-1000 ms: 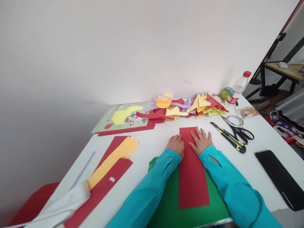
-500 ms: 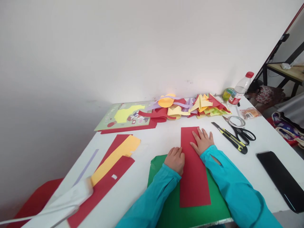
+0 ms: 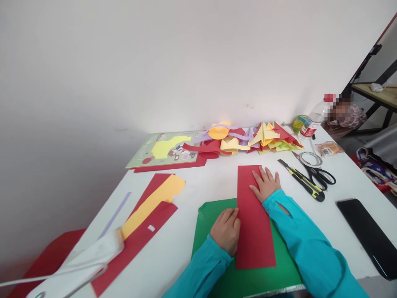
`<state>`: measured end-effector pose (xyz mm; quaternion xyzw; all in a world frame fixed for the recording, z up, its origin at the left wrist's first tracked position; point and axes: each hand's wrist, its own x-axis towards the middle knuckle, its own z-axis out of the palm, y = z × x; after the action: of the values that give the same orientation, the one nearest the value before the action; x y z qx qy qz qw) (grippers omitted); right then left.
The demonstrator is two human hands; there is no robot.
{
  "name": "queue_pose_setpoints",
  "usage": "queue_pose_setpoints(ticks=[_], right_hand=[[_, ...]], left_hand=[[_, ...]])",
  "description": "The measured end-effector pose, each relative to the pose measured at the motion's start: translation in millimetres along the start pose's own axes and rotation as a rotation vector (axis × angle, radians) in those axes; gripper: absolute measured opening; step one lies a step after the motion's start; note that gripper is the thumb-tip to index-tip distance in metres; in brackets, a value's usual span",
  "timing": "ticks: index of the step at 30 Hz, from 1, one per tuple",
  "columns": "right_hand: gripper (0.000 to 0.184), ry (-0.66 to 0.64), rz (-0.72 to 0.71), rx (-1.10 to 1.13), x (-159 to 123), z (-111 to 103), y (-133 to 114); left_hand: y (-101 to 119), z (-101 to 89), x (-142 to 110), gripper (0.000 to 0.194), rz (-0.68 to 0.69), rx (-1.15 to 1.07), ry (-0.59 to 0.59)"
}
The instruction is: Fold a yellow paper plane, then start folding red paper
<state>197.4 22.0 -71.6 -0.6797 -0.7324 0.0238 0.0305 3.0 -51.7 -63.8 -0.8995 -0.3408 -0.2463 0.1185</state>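
Observation:
A long red paper strip [image 3: 252, 223] lies folded on a green sheet [image 3: 211, 215] on the white table [image 3: 198, 182]. My right hand [image 3: 266, 184] lies flat on the strip's far right part, fingers stretched out. My left hand [image 3: 227, 229] presses on the strip's left edge lower down, fingers curled together over the fold. Both arms wear teal sleeves.
Red and yellow paper offcuts [image 3: 151, 207] lie to the left, a heap of coloured paper shapes [image 3: 248, 138] and a picture sheet [image 3: 167, 150] at the back. A utility knife [image 3: 302, 180], scissors [image 3: 319, 174], tape roll [image 3: 310, 158], bottle [image 3: 312, 120] and black phone [image 3: 366, 234] sit right.
My left hand has slid along the strip's left edge toward me, from beside the right hand to the strip's middle. The right hand has stayed in place.

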Motion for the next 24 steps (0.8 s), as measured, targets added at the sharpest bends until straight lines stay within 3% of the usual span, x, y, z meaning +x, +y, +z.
queue_pose_setpoints(ticks=[24], right_hand=[[0.058,-0.027,0.005,-0.043,0.4,-2.8,-0.7]], left_hand=[[27.6,-19.4,-36.4,0.039,0.009,0.008,0.023]])
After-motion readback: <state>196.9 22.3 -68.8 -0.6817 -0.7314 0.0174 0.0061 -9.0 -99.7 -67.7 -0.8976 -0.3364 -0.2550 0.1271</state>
